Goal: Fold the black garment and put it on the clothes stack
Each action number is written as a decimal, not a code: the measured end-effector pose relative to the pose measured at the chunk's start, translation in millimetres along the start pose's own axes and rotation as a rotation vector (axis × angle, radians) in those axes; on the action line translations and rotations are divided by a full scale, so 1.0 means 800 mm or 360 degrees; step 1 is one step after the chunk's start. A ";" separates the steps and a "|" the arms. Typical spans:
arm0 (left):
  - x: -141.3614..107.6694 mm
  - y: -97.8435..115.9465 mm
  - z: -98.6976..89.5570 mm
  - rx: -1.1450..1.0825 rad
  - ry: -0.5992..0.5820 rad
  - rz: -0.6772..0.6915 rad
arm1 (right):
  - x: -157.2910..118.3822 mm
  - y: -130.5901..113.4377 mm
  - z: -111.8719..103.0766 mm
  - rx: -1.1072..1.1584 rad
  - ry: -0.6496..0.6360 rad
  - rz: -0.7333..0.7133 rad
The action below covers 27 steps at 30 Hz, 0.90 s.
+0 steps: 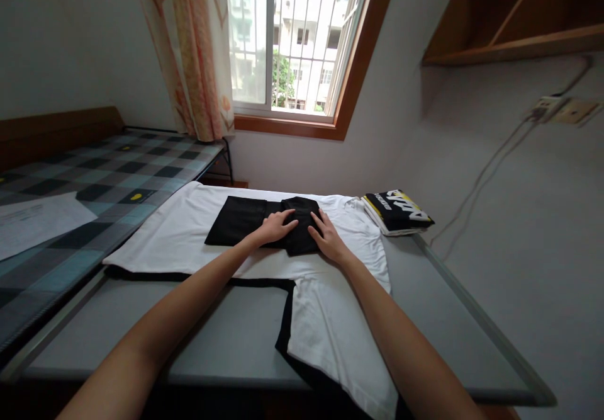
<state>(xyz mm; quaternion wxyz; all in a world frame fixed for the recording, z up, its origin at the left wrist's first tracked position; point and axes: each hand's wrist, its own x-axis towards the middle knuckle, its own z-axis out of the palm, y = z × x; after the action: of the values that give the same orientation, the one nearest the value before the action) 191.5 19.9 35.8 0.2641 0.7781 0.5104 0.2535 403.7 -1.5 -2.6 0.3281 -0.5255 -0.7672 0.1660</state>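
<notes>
A white T-shirt [165, 237] lies spread flat, with one sleeve reaching over the near edge of the table [226, 332]. Black cloth shows along its near border. On the middle of the shirt rests a folded black cloth [240, 221], whose kind I cannot make out. My left hand [276, 227] lies on the centre of the black cloth, fingers extended. Touching its right end is my right hand [326, 237], fingers apart and pressed flat. Neither hand grips anything visible. Beyond the shirt's right end sits a folded black-and-white garment [399, 212] with yellow and white print.
A bed [155, 171] with a checked cover adjoins the table on the left, with papers [44, 221] on it. Behind are a curtain [193, 48] and a barred window [302, 42]. A wooden shelf [514, 48] and plugged-in cables [491, 162] are along the right wall.
</notes>
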 end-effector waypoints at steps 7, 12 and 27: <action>0.006 -0.001 0.004 -0.1157 -0.0058 -0.0208 | -0.006 -0.006 0.006 -0.0268 -0.0105 0.0000; 0.003 0.000 0.001 -0.1117 -0.0011 -0.0194 | -0.008 -0.014 0.009 -0.0314 -0.0109 0.0018; 0.004 -0.005 -0.011 -0.0949 0.0114 -0.0089 | -0.015 -0.039 -0.014 -0.0234 -0.0189 -0.0436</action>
<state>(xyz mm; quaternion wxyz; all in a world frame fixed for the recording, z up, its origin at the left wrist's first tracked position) 184.4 25.8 40.4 0.4696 0.6426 0.4436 0.4121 391.9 -26.0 20.4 0.2624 -0.4278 -0.8598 0.0938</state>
